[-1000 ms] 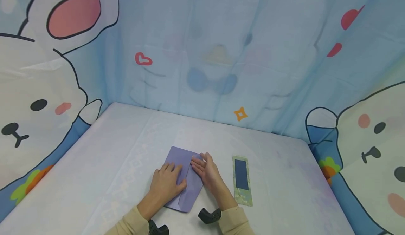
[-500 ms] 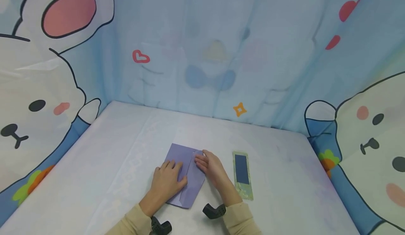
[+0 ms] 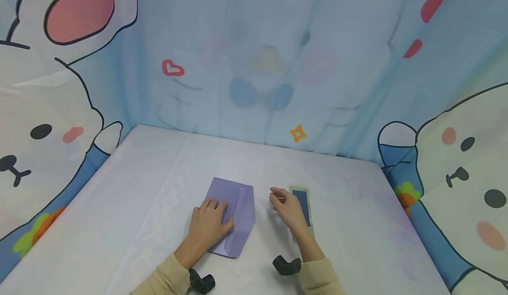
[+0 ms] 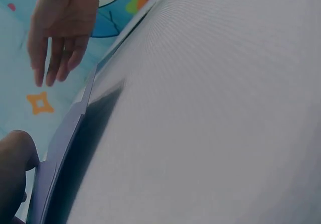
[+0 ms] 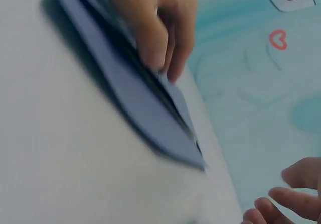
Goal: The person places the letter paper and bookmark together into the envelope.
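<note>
Purple paper, folded into an envelope-like sheet [image 3: 244,211], lies on the white-covered table [image 3: 151,198] in front of the person, its long axis running away from the body, far end leaning slightly right. A fold line follows that length, and in the left wrist view a dark shadow shows beneath one edge. The left hand [image 3: 208,224] lies on the sheet's left part, fingers extended toward the far end, thumb out to the right, pressing rather than clenched. The right hand [image 3: 289,211] is off the sheet to its right, fingers loosely bent and slightly parted, holding nothing, partly covering a green card [image 3: 304,200] with a dark blue panel. Beyond hangs a pale blue printed curtain [image 3: 206,35]
</note>
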`<action>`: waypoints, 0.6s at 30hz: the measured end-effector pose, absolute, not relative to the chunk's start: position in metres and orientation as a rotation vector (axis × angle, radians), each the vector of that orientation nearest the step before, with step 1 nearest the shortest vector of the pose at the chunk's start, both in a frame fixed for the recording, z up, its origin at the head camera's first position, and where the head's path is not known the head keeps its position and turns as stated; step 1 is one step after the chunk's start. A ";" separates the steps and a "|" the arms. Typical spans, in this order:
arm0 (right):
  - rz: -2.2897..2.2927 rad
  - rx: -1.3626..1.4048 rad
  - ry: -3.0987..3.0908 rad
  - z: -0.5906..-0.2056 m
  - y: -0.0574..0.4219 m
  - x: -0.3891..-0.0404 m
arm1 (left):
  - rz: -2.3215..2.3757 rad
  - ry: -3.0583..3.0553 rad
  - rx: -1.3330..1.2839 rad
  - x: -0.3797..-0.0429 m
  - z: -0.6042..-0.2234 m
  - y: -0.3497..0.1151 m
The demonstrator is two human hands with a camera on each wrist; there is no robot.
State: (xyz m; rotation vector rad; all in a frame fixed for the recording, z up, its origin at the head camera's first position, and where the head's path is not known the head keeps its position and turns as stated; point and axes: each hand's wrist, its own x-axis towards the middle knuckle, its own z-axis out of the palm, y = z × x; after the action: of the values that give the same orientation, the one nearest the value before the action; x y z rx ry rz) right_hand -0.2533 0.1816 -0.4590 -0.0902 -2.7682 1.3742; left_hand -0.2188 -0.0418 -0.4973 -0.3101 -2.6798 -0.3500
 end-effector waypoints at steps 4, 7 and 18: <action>0.987 -0.068 -2.830 -0.452 0.200 -0.244 | -0.339 -2.699 -0.313 -0.219 -0.498 -0.042; 0.775 -0.100 -2.880 -0.448 0.209 -0.235 | -0.330 -2.717 -0.314 -0.219 -0.497 -0.044; 0.400 -0.360 -3.058 -0.457 0.234 -0.221 | -0.326 -2.719 -0.338 -0.218 -0.495 -0.043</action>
State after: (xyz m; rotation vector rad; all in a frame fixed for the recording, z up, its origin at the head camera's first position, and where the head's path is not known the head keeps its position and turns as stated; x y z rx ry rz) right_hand -0.2212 0.2344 -0.4572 -0.3603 -3.0582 0.3997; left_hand -0.2182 -0.0429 -0.4955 -0.3378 -2.7189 -0.3264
